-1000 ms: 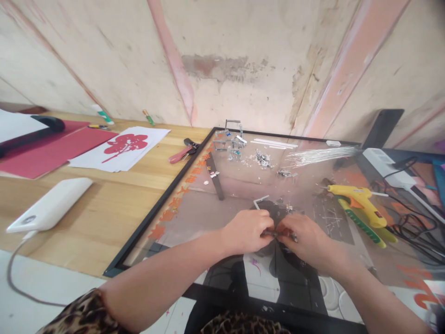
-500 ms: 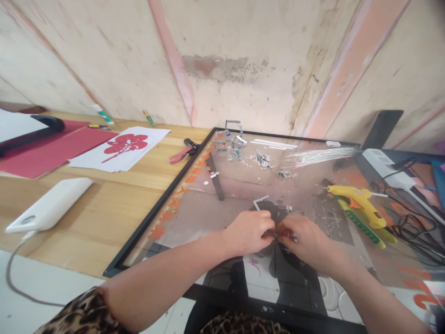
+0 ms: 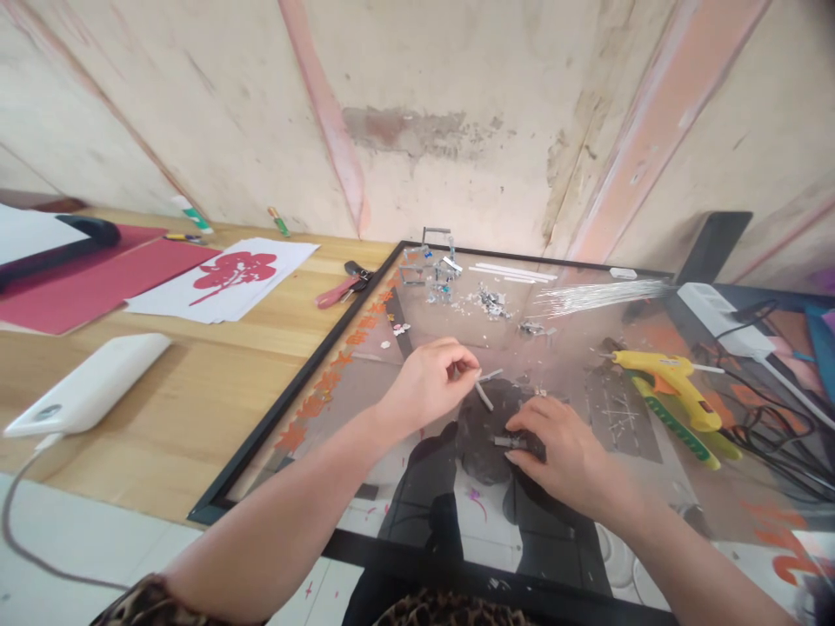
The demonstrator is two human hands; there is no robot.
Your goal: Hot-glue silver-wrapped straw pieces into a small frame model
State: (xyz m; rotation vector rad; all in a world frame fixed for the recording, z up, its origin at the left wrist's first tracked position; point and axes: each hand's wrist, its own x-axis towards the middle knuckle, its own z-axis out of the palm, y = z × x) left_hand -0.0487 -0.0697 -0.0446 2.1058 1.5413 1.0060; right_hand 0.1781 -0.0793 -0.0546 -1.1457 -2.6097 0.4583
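My left hand (image 3: 438, 381) has its thumb and fingers pinched at the corner of a thin, bent grey strip (image 3: 485, 398), whose two legs point to the right and down. My right hand (image 3: 562, 442) is just to the right, low over the dark reflection on the glass. Its thumb and fingers are apart, around a short grey piece (image 3: 507, 442) that appears to rest on the glass. Small shiny bits (image 3: 538, 391) lie behind the right hand.
A yellow glue gun (image 3: 671, 374) and green-handled tool (image 3: 678, 426) lie right, near a power strip (image 3: 718, 313). Thin wires (image 3: 600, 297), white sticks (image 3: 512, 273) and a small grey frame structure (image 3: 430, 269) stand at the back. A white power bank (image 3: 91, 382) lies left.
My hands were together over a small piece. The left has moved up and left to the bent strip; the right has opened, leaving the short grey piece between its fingers.
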